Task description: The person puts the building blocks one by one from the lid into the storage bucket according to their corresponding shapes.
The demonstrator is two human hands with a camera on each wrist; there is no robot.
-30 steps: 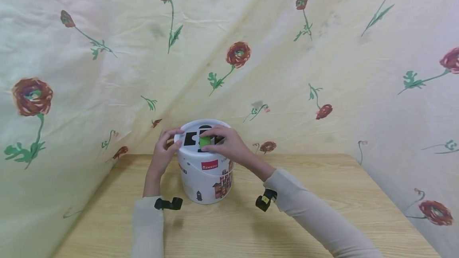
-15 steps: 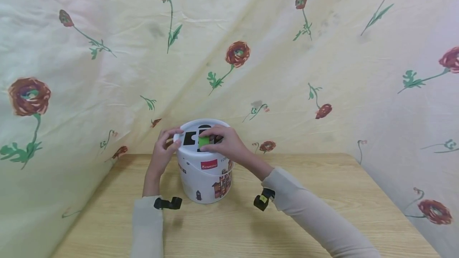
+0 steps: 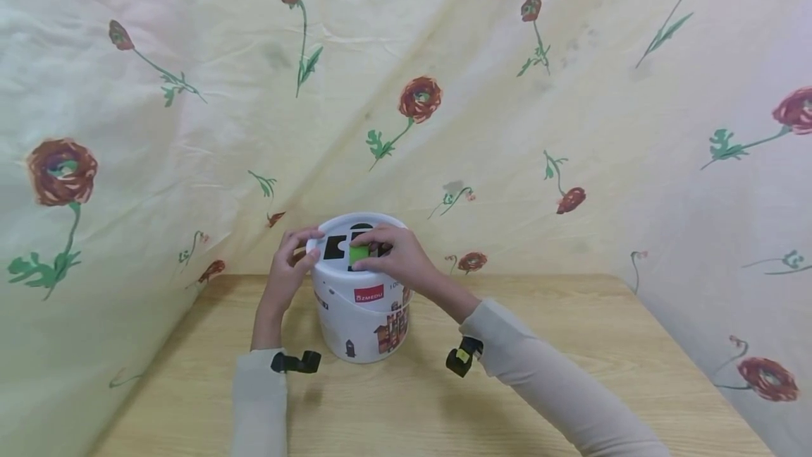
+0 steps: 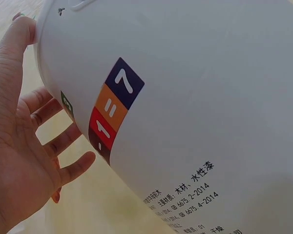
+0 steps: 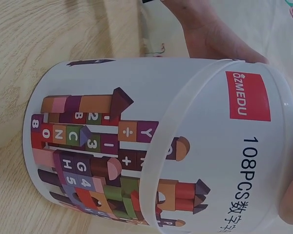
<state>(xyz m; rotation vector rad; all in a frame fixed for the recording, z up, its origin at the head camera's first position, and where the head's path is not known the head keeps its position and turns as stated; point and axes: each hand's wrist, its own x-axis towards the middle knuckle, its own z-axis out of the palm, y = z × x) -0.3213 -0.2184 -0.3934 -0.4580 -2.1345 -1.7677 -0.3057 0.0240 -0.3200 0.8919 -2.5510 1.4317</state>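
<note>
A white lidded bucket (image 3: 361,333) stands upright on the table, with black shaped holes in its lid (image 3: 345,221). My right hand (image 3: 406,252) pinches a green block (image 3: 358,254) between thumb and fingers at the lid's middle holes. How deep the block sits cannot be seen. On the left, my left hand (image 3: 288,266) holds the bucket's rim, thumb at the lid's edge. The left wrist view shows that hand's fingers (image 4: 78,165) bent against the bucket's side. Only part of the right hand's fingers (image 5: 290,200) shows in the right wrist view.
The bucket's white carry handle (image 5: 161,161) hangs down across its front. Behind the wooden table (image 3: 539,344) hangs a flowered cloth (image 3: 495,125), also along both sides. Both wrists carry black camera mounts (image 3: 296,362).
The green block now sits slightly lower at the lid, with the right hand still pinching it. The right forearm has shifted slightly left. My left hand keeps its place on the rim.
</note>
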